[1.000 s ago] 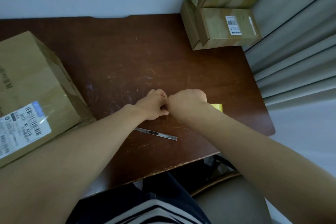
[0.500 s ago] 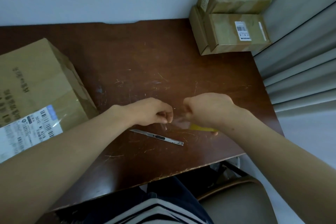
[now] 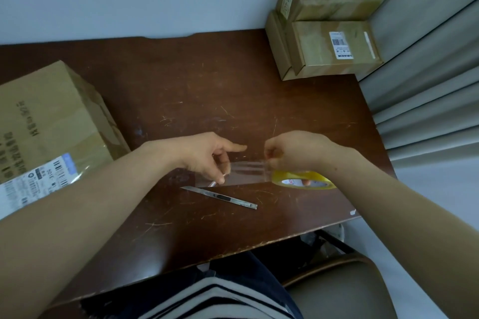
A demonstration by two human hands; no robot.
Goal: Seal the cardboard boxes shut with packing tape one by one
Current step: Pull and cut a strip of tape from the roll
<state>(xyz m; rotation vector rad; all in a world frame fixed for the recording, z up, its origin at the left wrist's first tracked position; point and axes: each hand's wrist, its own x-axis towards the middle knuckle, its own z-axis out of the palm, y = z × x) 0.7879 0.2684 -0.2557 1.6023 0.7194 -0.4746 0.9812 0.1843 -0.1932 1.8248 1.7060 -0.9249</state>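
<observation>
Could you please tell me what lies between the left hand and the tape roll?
A strip of clear tape spans that gap in the head view, pinched by the left hand and running to the tape roll that the right hand holds.

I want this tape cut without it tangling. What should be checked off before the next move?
1. Free end of the tape strip pinched by the left hand: ok.
2. Grip on the yellow tape roll by the right hand: ok.
3. Strip stretched flat between the hands: ok.
4. Reach to the utility knife, on the table just nearer than the strip: ok.
5. A free hand to take the knife: not ok, both are busy.
6. Knife blade extended: cannot tell.
</observation>
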